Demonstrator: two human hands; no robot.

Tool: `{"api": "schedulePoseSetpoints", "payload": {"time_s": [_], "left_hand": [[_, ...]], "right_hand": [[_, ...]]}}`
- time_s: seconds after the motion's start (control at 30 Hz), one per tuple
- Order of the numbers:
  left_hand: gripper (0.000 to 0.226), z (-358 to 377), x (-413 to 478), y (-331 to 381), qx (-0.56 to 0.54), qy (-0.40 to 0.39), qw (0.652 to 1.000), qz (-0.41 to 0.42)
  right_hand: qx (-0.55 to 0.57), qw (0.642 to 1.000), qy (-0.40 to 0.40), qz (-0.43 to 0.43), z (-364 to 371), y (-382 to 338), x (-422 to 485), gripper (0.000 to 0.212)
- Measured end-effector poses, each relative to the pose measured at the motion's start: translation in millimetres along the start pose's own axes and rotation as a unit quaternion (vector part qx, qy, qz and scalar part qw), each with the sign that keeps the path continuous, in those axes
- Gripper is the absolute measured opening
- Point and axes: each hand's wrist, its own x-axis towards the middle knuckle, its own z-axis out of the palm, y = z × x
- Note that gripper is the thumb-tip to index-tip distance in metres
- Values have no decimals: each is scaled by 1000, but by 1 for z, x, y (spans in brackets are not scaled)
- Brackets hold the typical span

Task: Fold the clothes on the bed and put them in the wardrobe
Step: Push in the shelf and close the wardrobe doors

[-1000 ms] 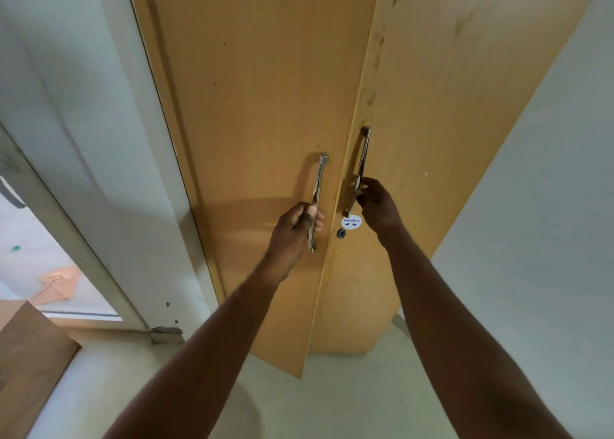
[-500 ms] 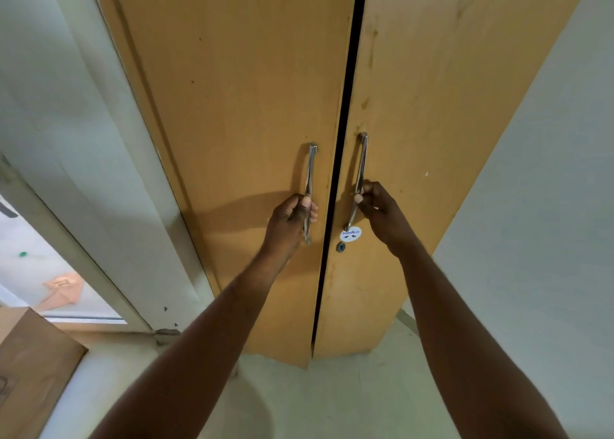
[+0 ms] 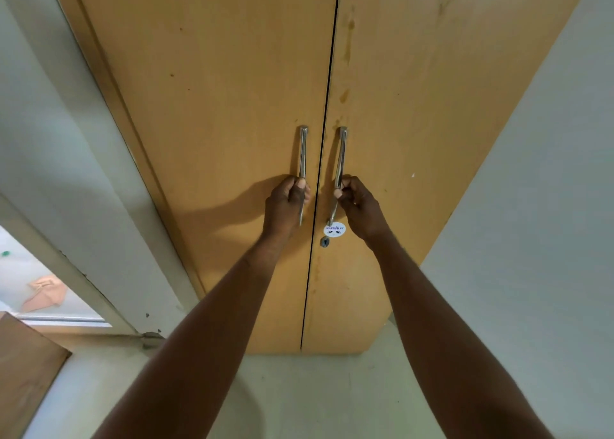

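The wooden wardrobe fills the middle of the head view, its left door (image 3: 216,106) and right door (image 3: 432,89) meeting flush along a thin dark seam. My left hand (image 3: 285,206) grips the lower part of the left metal handle (image 3: 303,152). My right hand (image 3: 360,206) grips the lower part of the right metal handle (image 3: 341,152). A round white sticker (image 3: 334,229) and a keyhole (image 3: 324,241) sit just below the right handle. No clothes or bed are in view.
Pale walls flank the wardrobe on both sides. At the left a doorway (image 3: 40,289) opens onto a light floor with a peach cloth (image 3: 45,294) lying on it. A brown wooden board (image 3: 23,372) stands at the bottom left. Pale floor (image 3: 315,395) lies below the doors.
Both wardrobe doors have swung inward from ajar to flush together, with the gap between them gone. Both hands kept hold of the handles and moved closer together.
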Motion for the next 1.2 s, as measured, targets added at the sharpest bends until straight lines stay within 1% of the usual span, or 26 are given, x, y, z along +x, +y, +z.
{"api": "schedulePoseSetpoints", "payload": {"time_s": [0.07, 0.23, 0.33, 0.43, 0.5, 0.57, 0.6, 0.67, 0.73, 0.77, 0.83, 0.87, 0.97, 1.0, 1.1, 1.2], "left_hand": [[30, 2, 4, 0, 5, 4, 1000, 1], [29, 3, 7, -1, 12, 8, 1000, 9], [30, 3, 7, -2, 36, 14, 999, 13], [33, -2, 6, -1, 90, 15, 996, 17], [39, -9, 7, 1, 162, -5, 987, 20], [51, -15, 10, 5, 270, -53, 962, -3], [57, -18, 12, 5, 323, -84, 942, -28], [68, -19, 15, 1, 391, -159, 903, -77], [75, -19, 11, -5, 432, -235, 864, -111], [77, -17, 8, -7, 440, -264, 850, -120], [79, -12, 2, -10, 435, -296, 841, -122], [78, -10, -2, -8, 428, -312, 841, -105], [59, -8, -16, 5, 401, -359, 843, -26], [57, -6, -21, 10, 396, -375, 838, -5], [60, -6, -41, 35, 399, -407, 820, 56], [63, -7, -65, 58, 374, -429, 817, 91]], "right_hand": [[-11, 1000, 3, 4, 1, 0, 4, 6], [-60, 998, -1, -17, 1, 0, 11, 8], [-83, 996, -8, -15, -1, -3, 11, 9], [-122, 992, -25, -4, -4, -8, 8, 12], [-143, 989, -31, 19, -7, -10, 6, 11], [-155, 987, -16, 47, -14, -13, -5, 13], [-157, 986, -8, 63, -17, -15, -10, 18], [-165, 982, 5, 89, -25, -20, -24, 25], [-176, 978, 21, 113, -30, -26, -41, 27], [-179, 975, 35, 125, -32, -33, -52, 28], [-174, 971, 58, 150, -37, -43, -68, 29], [-177, 968, 78, 163, -40, -50, -79, 28], [-199, 952, 125, 198, -44, -77, -111, 27], [-204, 946, 137, 209, -46, -84, -122, 27], [-228, 927, 188, 233, -47, -109, -161, 26], [-247, 910, 228, 241, -47, -136, -199, 18]]}}
